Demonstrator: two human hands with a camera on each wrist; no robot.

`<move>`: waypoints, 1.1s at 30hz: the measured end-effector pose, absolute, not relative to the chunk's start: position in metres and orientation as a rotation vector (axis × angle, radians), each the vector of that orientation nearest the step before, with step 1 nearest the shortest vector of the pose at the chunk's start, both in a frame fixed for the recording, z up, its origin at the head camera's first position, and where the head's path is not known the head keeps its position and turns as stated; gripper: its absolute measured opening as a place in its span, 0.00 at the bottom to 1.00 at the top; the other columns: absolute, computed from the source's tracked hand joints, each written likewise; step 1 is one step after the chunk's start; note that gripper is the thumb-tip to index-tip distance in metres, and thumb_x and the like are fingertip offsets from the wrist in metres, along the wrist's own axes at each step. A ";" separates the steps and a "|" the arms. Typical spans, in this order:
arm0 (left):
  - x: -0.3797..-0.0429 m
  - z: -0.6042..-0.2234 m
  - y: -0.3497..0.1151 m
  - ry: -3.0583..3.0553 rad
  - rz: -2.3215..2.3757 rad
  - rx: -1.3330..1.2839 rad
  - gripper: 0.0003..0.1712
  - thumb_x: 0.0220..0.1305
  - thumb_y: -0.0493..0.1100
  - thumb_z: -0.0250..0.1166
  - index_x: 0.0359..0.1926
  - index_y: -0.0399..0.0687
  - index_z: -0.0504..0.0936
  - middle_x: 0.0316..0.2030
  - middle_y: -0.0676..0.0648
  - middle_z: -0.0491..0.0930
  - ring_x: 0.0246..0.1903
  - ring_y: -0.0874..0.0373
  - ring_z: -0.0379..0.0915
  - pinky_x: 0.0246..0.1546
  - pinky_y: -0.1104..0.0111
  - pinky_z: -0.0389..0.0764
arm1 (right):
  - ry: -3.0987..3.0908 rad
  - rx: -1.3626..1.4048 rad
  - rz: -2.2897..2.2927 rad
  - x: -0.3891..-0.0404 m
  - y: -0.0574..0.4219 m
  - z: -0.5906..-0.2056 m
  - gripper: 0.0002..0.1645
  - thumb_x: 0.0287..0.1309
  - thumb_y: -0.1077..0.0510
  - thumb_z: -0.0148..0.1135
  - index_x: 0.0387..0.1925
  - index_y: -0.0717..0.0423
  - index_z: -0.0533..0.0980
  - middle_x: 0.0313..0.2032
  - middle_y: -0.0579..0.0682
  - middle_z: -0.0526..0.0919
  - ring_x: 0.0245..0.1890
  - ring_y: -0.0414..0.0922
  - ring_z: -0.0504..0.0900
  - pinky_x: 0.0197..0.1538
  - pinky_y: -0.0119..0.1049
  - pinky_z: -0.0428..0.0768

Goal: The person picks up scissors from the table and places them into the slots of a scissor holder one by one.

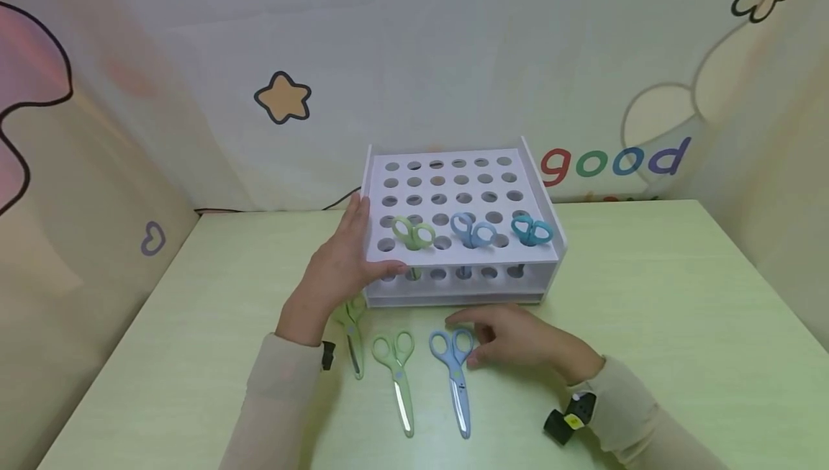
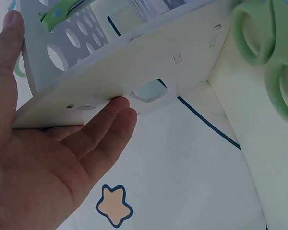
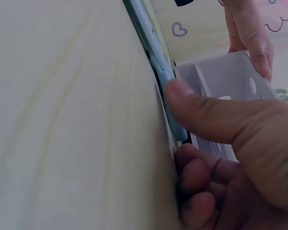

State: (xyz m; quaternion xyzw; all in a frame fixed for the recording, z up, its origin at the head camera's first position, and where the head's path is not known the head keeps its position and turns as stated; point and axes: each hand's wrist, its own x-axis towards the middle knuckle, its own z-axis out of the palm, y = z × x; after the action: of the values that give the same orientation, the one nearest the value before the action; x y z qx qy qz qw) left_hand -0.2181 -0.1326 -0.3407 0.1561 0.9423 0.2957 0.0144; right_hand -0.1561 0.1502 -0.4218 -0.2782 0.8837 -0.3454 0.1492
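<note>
Fingers [image 1: 463,314] of the right hand [image 1: 518,337] are arching just beside blue scissors [image 1: 457,378], index and thumb standing apart (whether the thumb tip is touching the handle, I cannot tell). Those scissors are lying flat on the pale green table [image 1: 648,326], their loops sitting at about ten o'clock from the thumb and their blades pointing toward six; both loops are showing soft blue, and a bright strip is running along the blue blades. At nine o'clock from them, light green scissors [image 1: 399,378] are lying similarly; at ten, a second green pair [image 1: 350,331] is partly hiding behind the left wrist. At eleven o'clock from the right hand, a white rack [image 1: 453,258] is standing, round holes filling its top. The left hand [image 1: 340,254] is gripping its corner at eight o'clock. Green handles [image 1: 412,237], blue handles [image 1: 473,237] and teal handles [image 1: 531,229] are poking up from its nearest row.
</note>
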 end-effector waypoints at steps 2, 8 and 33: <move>-0.219 -0.341 -0.133 2.933 0.921 0.484 0.72 0.52 0.63 0.78 0.81 0.48 0.38 0.80 0.49 0.29 0.60 0.43 0.68 0.50 0.53 0.75 | 2.552 -0.821 -0.961 -0.155 0.149 -0.420 0.32 0.52 0.56 0.78 0.61 0.48 0.80 0.24 0.38 0.73 0.26 0.37 0.71 0.34 0.35 0.71; -0.220 -0.342 -0.133 2.937 0.909 0.493 0.73 0.51 0.64 0.77 0.81 0.47 0.38 0.80 0.49 0.29 0.60 0.43 0.69 0.49 0.54 0.75 | 2.590 -0.878 -0.897 -0.154 0.147 -0.421 0.25 0.52 0.59 0.78 0.53 0.48 0.82 0.24 0.37 0.72 0.26 0.35 0.70 0.35 0.35 0.72; -0.220 -0.345 -0.134 2.938 0.919 0.494 0.73 0.52 0.64 0.77 0.81 0.48 0.36 0.80 0.50 0.29 0.60 0.42 0.67 0.50 0.53 0.74 | 2.165 -0.639 -1.458 -0.159 0.175 -0.390 0.15 0.66 0.67 0.63 0.51 0.62 0.70 0.33 0.63 0.85 0.26 0.54 0.85 0.32 0.45 0.84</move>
State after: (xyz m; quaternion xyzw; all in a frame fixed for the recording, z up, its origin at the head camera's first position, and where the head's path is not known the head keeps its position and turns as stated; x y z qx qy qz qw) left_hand -0.2199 -0.1340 -0.3453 0.1583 0.9423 0.2948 0.0121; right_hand -0.1588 0.1748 -0.3898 -0.2318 0.7849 -0.5286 0.2255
